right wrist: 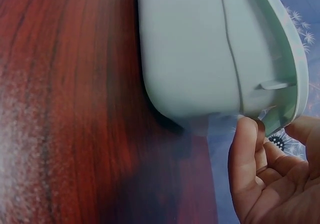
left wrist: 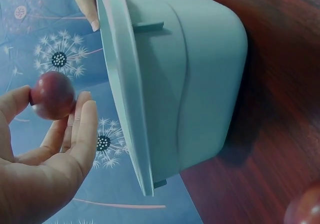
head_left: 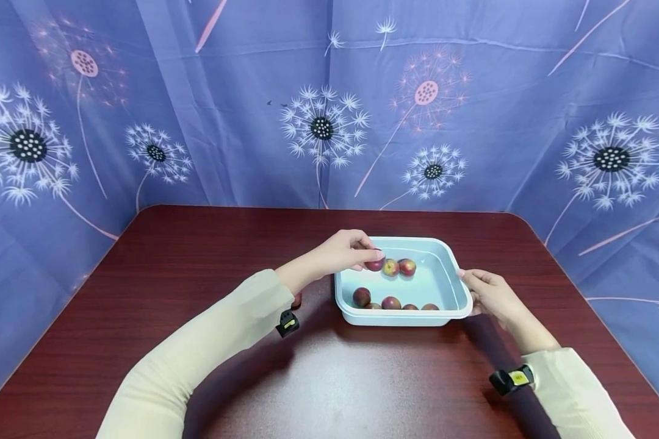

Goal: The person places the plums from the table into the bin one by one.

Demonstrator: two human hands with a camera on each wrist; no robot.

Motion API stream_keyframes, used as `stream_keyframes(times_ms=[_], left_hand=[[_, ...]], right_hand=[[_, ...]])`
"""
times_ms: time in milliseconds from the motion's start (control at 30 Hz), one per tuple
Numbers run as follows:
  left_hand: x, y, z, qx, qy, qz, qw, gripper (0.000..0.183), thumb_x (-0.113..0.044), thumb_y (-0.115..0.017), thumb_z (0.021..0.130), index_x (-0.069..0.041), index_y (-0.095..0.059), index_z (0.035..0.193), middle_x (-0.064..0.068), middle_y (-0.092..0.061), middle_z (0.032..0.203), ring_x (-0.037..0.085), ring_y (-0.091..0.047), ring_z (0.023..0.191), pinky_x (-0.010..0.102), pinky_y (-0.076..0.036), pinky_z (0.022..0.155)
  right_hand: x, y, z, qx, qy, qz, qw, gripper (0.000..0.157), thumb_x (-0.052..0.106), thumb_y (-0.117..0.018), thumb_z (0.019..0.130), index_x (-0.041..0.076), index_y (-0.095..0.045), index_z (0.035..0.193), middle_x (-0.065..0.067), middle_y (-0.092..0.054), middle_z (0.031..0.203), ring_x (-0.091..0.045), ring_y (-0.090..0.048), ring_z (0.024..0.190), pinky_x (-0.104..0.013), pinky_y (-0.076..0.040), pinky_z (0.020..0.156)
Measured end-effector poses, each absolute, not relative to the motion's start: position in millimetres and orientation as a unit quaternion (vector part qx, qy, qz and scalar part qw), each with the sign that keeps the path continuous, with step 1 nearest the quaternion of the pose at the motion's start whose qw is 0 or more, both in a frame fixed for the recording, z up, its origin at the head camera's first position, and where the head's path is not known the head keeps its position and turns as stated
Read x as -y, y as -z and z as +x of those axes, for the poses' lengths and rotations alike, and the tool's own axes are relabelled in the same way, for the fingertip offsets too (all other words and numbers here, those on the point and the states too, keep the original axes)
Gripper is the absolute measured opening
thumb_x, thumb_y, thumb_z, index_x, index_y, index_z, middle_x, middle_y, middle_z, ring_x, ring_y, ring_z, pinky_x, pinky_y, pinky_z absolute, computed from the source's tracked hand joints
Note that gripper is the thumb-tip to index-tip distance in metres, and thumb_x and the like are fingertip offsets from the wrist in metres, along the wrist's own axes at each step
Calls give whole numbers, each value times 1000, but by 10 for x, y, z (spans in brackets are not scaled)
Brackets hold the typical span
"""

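Note:
A pale blue plastic basin (head_left: 412, 318) rests on the table, with several red and yellow plums (head_left: 407, 267) inside, some in the middle and others along its near wall. Above the basin's left side, my left hand (head_left: 347, 251) pinches a dark red plum (left wrist: 52, 95) between thumb and fingertips. My right hand (head_left: 494, 296) grips the basin's right rim, thumb on top and fingers curled beneath, as the right wrist view shows. One more plum (head_left: 296, 300) lies on the table left of the basin, partly hidden by the left forearm.
The dark reddish wooden table (head_left: 329, 390) reaches back to a blue curtain (head_left: 241, 110) printed with dandelions. Black wrist devices sit at the left cuff (head_left: 288, 323) and the right cuff (head_left: 511, 379).

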State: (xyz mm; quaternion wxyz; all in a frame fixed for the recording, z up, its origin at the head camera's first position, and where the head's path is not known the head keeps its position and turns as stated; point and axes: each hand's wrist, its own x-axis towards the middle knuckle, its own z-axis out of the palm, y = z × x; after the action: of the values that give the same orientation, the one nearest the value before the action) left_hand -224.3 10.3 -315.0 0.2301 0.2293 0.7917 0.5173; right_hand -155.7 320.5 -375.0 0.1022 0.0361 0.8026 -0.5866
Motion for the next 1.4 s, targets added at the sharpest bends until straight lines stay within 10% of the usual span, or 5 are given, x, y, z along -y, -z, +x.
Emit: stream_keyframes(times_ms=[433,733,967,1400], left_hand=[[-269,3232,-2279,-802,-494,231,242,28,-23,-66,89,-3,-62,108,9,-67,97,26,-66,90,39,-55,85],[-376,3362,-2330,-813,-470,251,237,27,-26,-67,89,-4,-63,104,6,-67,92,15,-64,80,32,-56,77],[-419,3451,-2334,-829,-439,266,222,25,-27,-66,89,-5,-64,100,6,-65,92,29,-66,87,24,-53,69],[-522,3622,-2380,-860,-368,304,181,25,-29,-68,86,-6,-66,95,4,-66,94,10,-53,83,19,-42,70]], right_hand=[[-3194,3738,-1561,-804,584,38,102,48,28,-42,102,-15,-44,122,7,-66,74,-9,-66,65,-33,-57,58],[-3191,3730,-1547,-808,580,39,97,50,32,-43,101,-14,-45,120,7,-65,75,-9,-66,65,-33,-57,59],[-3196,3744,-1552,-807,581,40,96,52,32,-43,101,-16,-43,122,7,-66,76,-9,-66,66,-34,-57,59],[-3197,3754,-1552,-800,591,44,94,43,32,-44,101,-8,-51,114,7,-65,74,-9,-66,65,-32,-57,57]])
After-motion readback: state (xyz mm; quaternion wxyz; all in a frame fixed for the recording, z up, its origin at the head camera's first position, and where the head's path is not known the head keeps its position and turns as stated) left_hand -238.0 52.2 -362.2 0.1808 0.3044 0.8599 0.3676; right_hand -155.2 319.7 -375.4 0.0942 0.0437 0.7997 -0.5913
